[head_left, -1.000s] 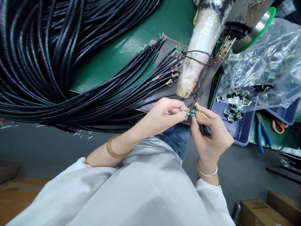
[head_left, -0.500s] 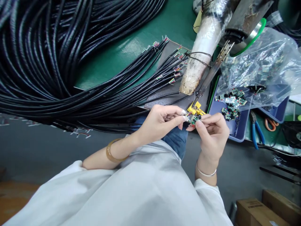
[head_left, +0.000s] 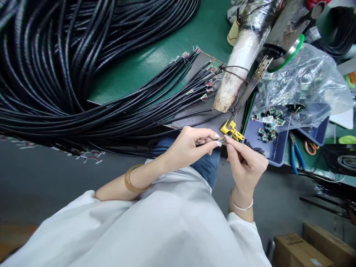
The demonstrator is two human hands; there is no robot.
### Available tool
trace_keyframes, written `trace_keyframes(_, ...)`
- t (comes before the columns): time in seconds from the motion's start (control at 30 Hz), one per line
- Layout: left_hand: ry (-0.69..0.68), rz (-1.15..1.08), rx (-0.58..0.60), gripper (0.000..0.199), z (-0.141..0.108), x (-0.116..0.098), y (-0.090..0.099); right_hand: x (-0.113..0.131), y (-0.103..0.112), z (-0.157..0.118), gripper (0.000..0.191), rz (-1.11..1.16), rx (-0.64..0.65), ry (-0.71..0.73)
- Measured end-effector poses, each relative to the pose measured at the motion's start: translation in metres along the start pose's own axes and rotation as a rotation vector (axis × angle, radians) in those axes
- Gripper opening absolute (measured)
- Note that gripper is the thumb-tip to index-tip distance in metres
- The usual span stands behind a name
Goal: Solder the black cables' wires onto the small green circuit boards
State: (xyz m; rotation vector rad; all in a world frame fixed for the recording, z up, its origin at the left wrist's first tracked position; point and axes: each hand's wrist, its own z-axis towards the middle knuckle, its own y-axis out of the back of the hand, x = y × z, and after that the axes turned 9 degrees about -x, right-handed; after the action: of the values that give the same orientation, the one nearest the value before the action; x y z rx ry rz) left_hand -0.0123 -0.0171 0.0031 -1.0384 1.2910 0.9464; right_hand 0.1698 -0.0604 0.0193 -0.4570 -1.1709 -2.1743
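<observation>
My left hand [head_left: 197,144] is closed, thumb and forefinger pinching thin coloured wires [head_left: 221,138]. Facing it, my right hand [head_left: 244,154] pinches the edge of a small circuit board [head_left: 224,141], seen nearly edge-on between the fingertips of both hands. Fingers hide most of the board. Just behind the fingertips lies a yellow clip-like tool [head_left: 233,130], beneath the tip of a metal rod [head_left: 251,85]. Black cables [head_left: 144,105] with stripped, coloured wire ends [head_left: 208,85] lie on the table to the left of a wrapped, tapering white post [head_left: 232,70].
A blue tray [head_left: 278,155] at right holds several small circuit boards [head_left: 268,128] and black bits. Behind it lies a clear plastic bag [head_left: 303,79]. Blue-handled pliers [head_left: 293,155] and orange-handled scissors [head_left: 310,147] lie beside the tray. Cardboard boxes [head_left: 300,250] stand on the floor.
The circuit board was face-up and easier to see; now it is turned nearly edge-on. My right hand's fingertips have moved left, closer to my left hand's. The view has shifted slightly.
</observation>
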Motion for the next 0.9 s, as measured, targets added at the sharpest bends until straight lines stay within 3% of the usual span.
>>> trace_keyframes(0.17,-0.013,0.027,-0.004,0.015,0.001,0.000,0.000,-0.005,0.000,-0.003,0.034,-0.077,-0.024,0.110)
trace_keyframes(0.4,0.054,-0.112,0.010,0.014,0.005,0.001,0.002,-0.010,0.005,-0.006,0.033,0.005,0.128,0.236)
trace_keyframes(0.6,0.142,-0.183,0.045,0.010,0.005,-0.003,0.005,-0.011,0.005,-0.009,0.041,-0.044,-0.038,0.134)
trace_keyframes(0.8,0.131,-0.208,0.076,0.012,0.006,-0.002,0.004,-0.010,-0.002,-0.013,0.042,-0.020,-0.005,0.118)
trace_keyframes(0.9,0.162,-0.234,0.110,0.014,0.006,-0.001,0.005,-0.011,-0.002,-0.014,0.041,0.073,0.011,0.037)
